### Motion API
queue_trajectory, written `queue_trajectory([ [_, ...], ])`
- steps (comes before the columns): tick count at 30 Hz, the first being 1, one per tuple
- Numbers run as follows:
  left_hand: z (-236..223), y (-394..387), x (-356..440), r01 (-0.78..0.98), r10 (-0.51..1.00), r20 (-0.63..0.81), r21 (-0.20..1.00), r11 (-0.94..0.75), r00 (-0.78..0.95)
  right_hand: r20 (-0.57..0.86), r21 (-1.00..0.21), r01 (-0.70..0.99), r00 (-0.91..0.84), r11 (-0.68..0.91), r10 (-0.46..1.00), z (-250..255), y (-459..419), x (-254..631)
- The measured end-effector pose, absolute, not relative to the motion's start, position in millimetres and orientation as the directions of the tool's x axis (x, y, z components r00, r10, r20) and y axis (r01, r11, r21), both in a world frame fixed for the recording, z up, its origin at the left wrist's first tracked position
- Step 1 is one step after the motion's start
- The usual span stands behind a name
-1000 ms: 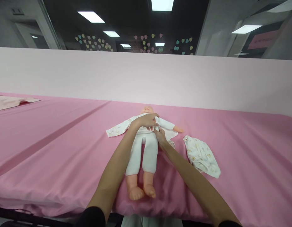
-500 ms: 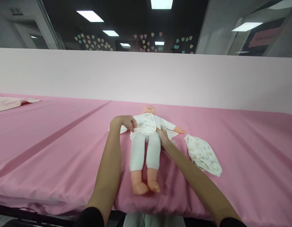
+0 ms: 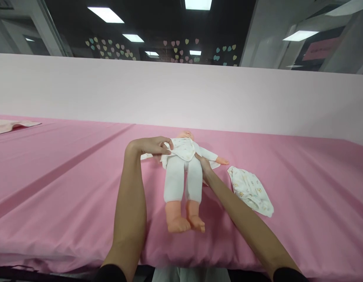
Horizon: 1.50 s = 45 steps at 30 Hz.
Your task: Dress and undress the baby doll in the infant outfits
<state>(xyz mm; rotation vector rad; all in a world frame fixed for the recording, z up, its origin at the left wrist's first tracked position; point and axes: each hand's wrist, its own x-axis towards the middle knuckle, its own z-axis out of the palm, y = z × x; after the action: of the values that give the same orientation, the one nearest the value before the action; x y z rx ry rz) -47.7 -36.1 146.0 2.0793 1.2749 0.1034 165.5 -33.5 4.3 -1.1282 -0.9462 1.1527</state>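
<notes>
A baby doll lies on its back, feet toward me, on a pink sheet. Over its chest is a white printed baby shirt. My left hand pinches the shirt's edge at the doll's side, thumb and fingers closed on the cloth. At the doll's other hip, my right hand is curled against its body, and its fingers are partly hidden by the doll and cloth. One doll arm stretches out to the right; the other is mostly covered by my left hand.
Folded printed baby clothing lies to the right of the doll. A pale pink cloth rests at the far left. Behind the bed stands a white wall with a dark window above. The bed's front edge is close to me.
My left hand has shifted slightly left and up, lifting the shirt's edge. The doll's legs and feet have moved slightly right and away from me. My right hand stays at the hip.
</notes>
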Motion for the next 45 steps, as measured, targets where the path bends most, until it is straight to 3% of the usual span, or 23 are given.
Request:
queue_trajectory([
  [2, 151.7, -44.1, -44.5, 0.756, 0.816, -0.256, 0.582, -0.298, 0.519, -0.141, -0.934, -0.345, 0.128, -0.089, 0.982, 6.6, -29.7, 166.7],
  [4, 155.8, -50.6, -40.4, 0.758, 0.821, -0.245, 0.577, -0.305, 0.516, -0.185, -0.900, -0.420, 0.115, -0.121, 0.976, 6.1, -26.1, 166.8],
  [10, 160.9, -58.1, -16.8, 0.748, 0.798, -0.178, 0.508, -0.426, 0.576, -0.011, -0.892, -0.452, 0.073, 0.023, 0.997, -11.3, -20.8, 161.7],
  [13, 142.8, -40.1, 8.1, 0.772, 0.840, -0.052, 0.429, -0.470, 0.540, 0.026, -0.897, -0.441, 0.015, 0.031, 1.000, -17.1, -18.4, 160.9],
  [16, 105.4, -10.5, 39.5, 0.746, 0.802, 0.171, 0.296, -0.596, 0.572, 0.052, -0.945, -0.326, -0.027, 0.041, 0.998, -18.5, -13.6, 165.3],
  [19, 64.6, 13.1, 65.8, 0.710, 0.711, 0.219, 0.096, -0.697, 0.668, 0.065, -0.990, -0.118, 0.055, 0.071, 0.996, -21.2, -6.5, 174.4],
  [22, 38.2, 20.8, 78.5, 0.741, 0.710, 0.291, 0.008, -0.672, 0.641, 0.096, -0.995, 0.020, 0.126, 0.094, 0.987, -25.9, 3.6, 183.2],
  [29, 25.3, 13.9, 73.0, 0.791, 0.708, 0.432, -0.021, -0.612, 0.559, 0.104, -0.958, 0.282, 0.210, 0.041, 0.972, -26.9, 44.9, 186.3],
  [36, 19.1, 10.8, 66.8, 0.821, 0.718, 0.541, 0.083, -0.565, 0.439, 0.091, -0.946, 0.323, 0.270, -0.001, 0.959, -19.6, 71.8, 179.1],
  [45, 25.0, 7.7, 59.2, 0.839, 0.784, 0.527, 0.218, -0.498, 0.329, 0.138, -0.913, 0.406, 0.399, -0.040, 0.907, -2.0, 83.0, 192.3],
])
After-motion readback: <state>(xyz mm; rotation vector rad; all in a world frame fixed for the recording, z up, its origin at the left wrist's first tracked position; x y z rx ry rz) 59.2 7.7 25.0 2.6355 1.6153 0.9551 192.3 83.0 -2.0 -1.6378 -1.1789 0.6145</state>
